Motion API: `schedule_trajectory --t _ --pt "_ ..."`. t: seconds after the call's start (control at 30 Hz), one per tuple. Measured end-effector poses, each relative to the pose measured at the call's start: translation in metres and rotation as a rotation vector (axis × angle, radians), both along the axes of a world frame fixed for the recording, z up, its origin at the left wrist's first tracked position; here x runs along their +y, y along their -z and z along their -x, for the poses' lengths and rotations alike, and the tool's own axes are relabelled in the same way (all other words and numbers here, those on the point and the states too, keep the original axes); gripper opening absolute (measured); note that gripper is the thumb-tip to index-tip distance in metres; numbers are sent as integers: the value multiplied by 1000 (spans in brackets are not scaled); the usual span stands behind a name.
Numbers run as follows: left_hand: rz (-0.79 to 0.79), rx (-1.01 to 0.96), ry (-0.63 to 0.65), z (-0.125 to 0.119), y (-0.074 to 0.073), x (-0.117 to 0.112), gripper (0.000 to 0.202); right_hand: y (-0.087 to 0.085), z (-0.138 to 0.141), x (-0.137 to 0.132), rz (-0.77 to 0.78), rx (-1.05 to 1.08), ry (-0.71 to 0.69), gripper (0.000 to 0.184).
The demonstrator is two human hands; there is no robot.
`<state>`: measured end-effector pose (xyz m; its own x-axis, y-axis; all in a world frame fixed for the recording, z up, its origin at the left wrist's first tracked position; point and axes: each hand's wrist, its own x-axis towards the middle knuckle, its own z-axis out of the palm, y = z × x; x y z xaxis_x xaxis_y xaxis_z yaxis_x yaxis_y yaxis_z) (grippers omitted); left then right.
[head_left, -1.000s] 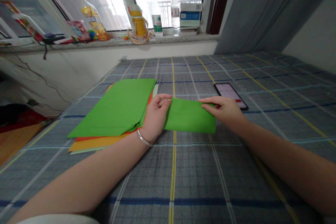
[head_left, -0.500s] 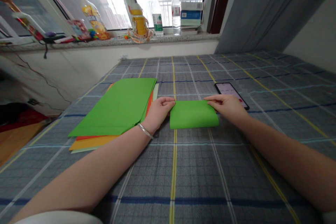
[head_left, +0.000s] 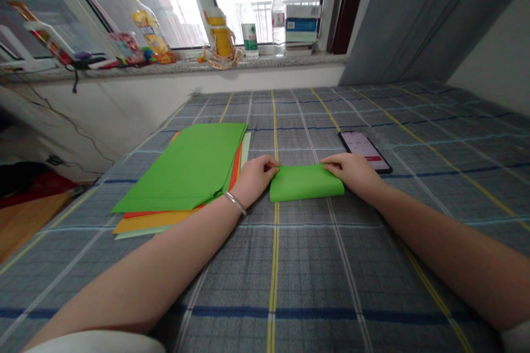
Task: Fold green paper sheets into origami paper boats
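Observation:
A folded green paper lies on the blue-grey plaid cloth in front of me. My left hand pinches its far left corner, fingers closed on the edge; a silver bangle sits on that wrist. My right hand pinches the far right corner the same way. The near side of the paper curves over in a soft fold. Left of my left hand lies a stack of coloured paper sheets, green on top, with orange and pale sheets under it.
A phone with a lit screen lies just beyond my right hand. The window sill at the back holds several bottles, a box and small items. The cloth's left edge drops to a floor. A grey curtain hangs at the right.
The green paper has been folded over toward the far side and is now shorter front to back. Both hands moved slightly away from me, holding its far corners.

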<state>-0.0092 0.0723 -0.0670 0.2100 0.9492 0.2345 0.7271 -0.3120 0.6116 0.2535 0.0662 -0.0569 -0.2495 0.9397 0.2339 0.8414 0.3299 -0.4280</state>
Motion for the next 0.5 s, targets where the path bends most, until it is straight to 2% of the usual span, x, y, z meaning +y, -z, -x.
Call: schedule_trajectory --t 0.17,0.37,0.43,0.5 --pt "-34 132 14 0 -6 -3 11 2 -1 1 -7 20 -3 23" --pt "-196 439 16 -2 -10 -9 16 2 0 3 -18 -13 -13 23" --pt "-254 441 77 -1 -8 -8 19 1 1 4 -16 -33 -35 24" --pt "-306 407 211 -1 -6 -6 29 -1 1 5 -18 -71 -67 24"
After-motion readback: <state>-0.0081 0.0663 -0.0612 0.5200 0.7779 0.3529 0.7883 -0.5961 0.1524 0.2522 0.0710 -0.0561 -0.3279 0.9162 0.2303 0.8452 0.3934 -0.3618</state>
